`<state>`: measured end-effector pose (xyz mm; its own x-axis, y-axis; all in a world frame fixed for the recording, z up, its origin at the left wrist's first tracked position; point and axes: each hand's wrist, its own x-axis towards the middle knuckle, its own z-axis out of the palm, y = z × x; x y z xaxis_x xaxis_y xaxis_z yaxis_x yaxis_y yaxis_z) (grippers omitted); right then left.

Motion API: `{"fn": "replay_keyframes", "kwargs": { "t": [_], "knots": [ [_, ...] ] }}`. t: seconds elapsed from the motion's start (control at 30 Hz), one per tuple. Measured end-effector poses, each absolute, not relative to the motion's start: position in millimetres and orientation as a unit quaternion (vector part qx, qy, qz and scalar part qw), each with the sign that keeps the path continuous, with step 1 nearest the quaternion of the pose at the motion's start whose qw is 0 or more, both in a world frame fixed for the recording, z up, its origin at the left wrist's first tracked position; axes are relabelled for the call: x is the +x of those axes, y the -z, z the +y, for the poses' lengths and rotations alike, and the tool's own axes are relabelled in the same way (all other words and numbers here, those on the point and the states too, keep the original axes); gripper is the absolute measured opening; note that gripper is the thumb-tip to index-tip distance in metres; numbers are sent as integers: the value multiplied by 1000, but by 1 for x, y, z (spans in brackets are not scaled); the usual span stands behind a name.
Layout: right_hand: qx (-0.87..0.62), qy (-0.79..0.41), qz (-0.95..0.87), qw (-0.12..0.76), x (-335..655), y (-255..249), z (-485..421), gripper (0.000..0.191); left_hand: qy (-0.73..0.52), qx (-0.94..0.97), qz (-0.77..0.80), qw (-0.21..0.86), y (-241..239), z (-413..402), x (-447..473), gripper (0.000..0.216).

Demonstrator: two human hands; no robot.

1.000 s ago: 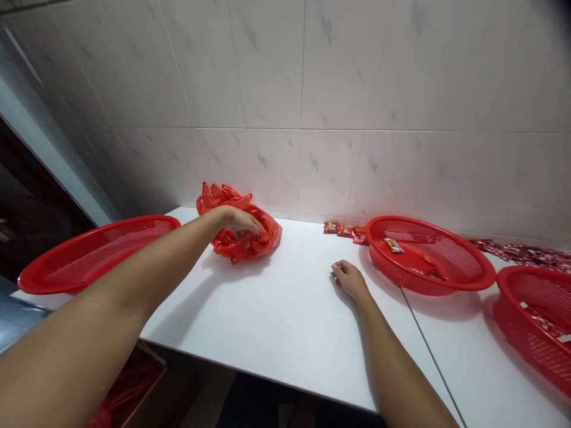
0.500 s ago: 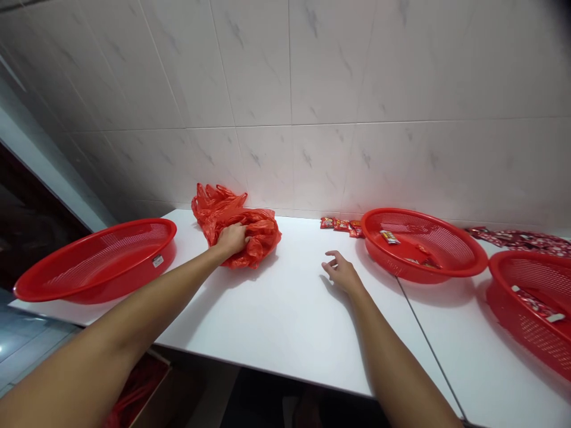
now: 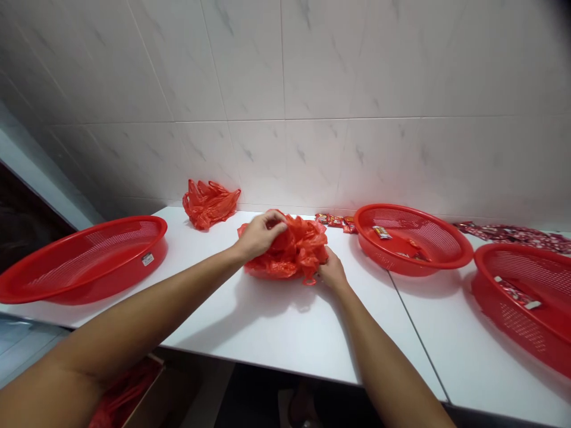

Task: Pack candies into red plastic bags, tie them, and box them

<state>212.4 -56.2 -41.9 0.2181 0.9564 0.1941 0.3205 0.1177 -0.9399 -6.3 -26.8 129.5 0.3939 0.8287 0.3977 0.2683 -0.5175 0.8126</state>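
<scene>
A crumpled red plastic bag [image 3: 292, 255] is between my two hands, just above the middle of the white table [image 3: 285, 333]. My left hand [image 3: 263, 235] is closed at the bag's upper left, its fingers curled into the film. At the right side of the bag, my right hand [image 3: 331, 270] grips it, with its fingertips hidden behind the film. Behind and to the left, a second red plastic bag [image 3: 209, 205] lies bunched against the tiled wall. What is inside either bag cannot be seen.
A red plastic basket [image 3: 149, 270] stands at left. On the right are another red basket [image 3: 397, 267] with a few small packets and a third basket [image 3: 486, 291]. Small red packets [image 3: 335, 220] lie by the wall. An open box [image 3: 147, 395] with red bags sits below the table.
My left hand has brought one red plastic bag rightward, away from the bag by the wall. My right hand, open and apart before, now holds its right side.
</scene>
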Motion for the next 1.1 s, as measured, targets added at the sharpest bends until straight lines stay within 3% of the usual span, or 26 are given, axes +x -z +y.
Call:
{"fn": "replay_keyframes", "kwargs": {
  "t": [0.1,0.2,0.33,0.47,0.57,0.67,0.8,0.87,0.9,0.97,1.1],
  "knots": [
    [-629,-282,-494,529,221,46,-51,39,-551,608,339,460,-167,-21,-11,23],
    [-663,-273,-443,538,225,49,-48,48,-666,479,277,500,-208,-18,-21,21],
    [-558,-351,-514,549,220,58,-45,76,-766,401,224,449,-246,-17,-45,20],
    [-442,-384,-665,464,209,69,-44,109,-789,429,189,397,-250,-24,-70,21],
    [-470,-382,-636,478,206,68,-42,90,-763,465,191,407,-222,-35,-69,18],
    [-437,-486,-550,520,213,58,-45,73,-724,451,244,461,-165,-44,-49,28],
    [-299,-638,-501,502,223,40,-58,103,-667,439,369,475,-73,-39,-15,41],
    [-322,-632,-526,470,222,36,-63,133,-651,437,404,471,-36,-28,-2,45],
    [-351,-613,-540,458,220,36,-63,139,-645,438,416,468,-23,-21,2,46],
    [-407,-561,-559,455,216,39,-61,121,-632,449,437,456,-6,-5,5,47],
    [-497,-429,-535,532,216,49,-52,46,-575,514,490,406,-4,33,-13,54]
  ]
}}
